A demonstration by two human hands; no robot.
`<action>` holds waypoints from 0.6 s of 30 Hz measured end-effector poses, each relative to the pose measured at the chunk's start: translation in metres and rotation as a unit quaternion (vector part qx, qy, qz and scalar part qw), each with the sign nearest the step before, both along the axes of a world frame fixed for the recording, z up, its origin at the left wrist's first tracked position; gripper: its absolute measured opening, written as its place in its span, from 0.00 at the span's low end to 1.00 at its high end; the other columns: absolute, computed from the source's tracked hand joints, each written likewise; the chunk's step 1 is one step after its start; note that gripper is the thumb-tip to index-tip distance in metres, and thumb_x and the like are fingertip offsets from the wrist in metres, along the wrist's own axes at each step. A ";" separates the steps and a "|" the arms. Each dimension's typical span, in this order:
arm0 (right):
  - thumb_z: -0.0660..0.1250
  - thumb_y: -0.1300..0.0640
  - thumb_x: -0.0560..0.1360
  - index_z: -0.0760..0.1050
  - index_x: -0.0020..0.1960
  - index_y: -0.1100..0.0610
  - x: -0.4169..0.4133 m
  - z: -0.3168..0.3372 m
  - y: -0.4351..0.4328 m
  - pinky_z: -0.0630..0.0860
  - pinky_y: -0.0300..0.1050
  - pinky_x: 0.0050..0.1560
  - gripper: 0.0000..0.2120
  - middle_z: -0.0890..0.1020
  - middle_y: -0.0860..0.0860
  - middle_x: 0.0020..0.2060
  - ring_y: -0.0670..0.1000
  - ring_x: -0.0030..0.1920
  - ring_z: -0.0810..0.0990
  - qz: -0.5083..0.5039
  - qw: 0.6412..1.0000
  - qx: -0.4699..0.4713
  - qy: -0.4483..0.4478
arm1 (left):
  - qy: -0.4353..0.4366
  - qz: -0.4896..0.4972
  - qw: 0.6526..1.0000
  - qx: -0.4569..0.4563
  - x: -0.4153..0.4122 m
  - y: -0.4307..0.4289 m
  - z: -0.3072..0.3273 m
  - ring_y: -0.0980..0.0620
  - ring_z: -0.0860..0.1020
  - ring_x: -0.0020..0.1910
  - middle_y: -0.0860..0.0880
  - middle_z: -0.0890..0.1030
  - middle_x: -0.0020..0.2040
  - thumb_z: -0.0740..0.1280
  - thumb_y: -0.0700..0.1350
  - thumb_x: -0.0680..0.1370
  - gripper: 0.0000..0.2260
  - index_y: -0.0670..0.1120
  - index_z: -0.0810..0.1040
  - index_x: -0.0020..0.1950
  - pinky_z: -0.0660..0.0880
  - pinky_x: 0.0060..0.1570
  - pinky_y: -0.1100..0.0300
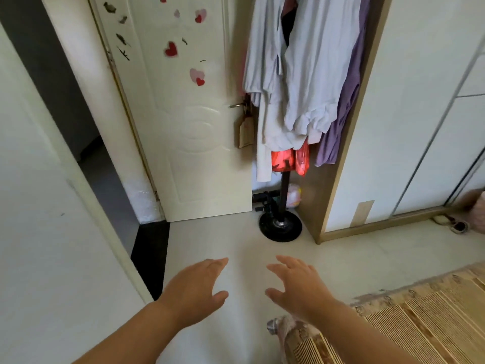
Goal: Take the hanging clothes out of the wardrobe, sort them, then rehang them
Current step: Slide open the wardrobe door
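Note:
Several clothes hang from a black stand [284,195] between the door and the wardrobe: pale blue-grey shirts [309,74], a purple garment [346,101], a beige piece [263,158] and a red one [288,158] lower down. The white wardrobe [399,114] with a wooden frame stands at the right, its sliding doors closed. My left hand [194,292] and my right hand [299,287] reach forward over the floor, fingers spread and relaxed, holding nothing. Both hands are well short of the clothes.
A cream door [189,114] with heart stickers stands open at the left, beside a dark doorway [105,179]. The stand's round black base [280,227] sits on the pale floor. A bamboo-matted bed [406,324] fills the lower right. Slippers [451,223] lie by the wardrobe.

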State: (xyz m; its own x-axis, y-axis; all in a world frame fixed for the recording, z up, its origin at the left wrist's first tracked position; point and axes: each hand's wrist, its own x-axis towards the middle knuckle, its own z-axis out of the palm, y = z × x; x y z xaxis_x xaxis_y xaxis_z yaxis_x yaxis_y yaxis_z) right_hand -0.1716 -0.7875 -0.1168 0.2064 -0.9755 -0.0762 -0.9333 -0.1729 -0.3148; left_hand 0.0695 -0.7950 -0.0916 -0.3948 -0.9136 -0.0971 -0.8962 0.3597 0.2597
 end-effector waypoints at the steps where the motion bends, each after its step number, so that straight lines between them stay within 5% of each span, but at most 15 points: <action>1: 0.61 0.39 0.74 0.60 0.72 0.42 -0.007 0.000 -0.022 0.54 0.52 0.72 0.28 0.59 0.46 0.75 0.50 0.74 0.57 -0.005 1.000 0.000 0.001 | -0.003 -0.009 1.000 -0.001 -0.005 -0.025 -0.001 0.58 0.59 0.73 0.56 0.59 0.76 0.59 0.59 0.78 0.31 0.56 0.51 0.77 0.56 0.69 0.64; 18: 0.61 0.39 0.74 0.62 0.71 0.42 -0.113 0.034 -0.317 0.53 0.58 0.72 0.27 0.64 0.44 0.72 0.48 0.73 0.59 -0.128 0.991 -0.011 0.032 | 0.019 -0.119 0.992 -0.021 -0.134 -0.382 0.023 0.56 0.60 0.73 0.56 0.61 0.75 0.60 0.58 0.76 0.29 0.56 0.56 0.76 0.60 0.69 0.59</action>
State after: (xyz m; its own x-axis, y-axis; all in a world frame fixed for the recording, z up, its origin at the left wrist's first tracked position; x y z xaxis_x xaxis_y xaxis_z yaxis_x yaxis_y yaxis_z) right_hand -0.2848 -1.1042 -0.0823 -0.0518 -0.9969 -0.0588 -0.9655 0.0651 -0.2522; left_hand -0.0641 -1.1766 -0.0688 -0.6030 -0.7966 -0.0415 -0.7739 0.5716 0.2725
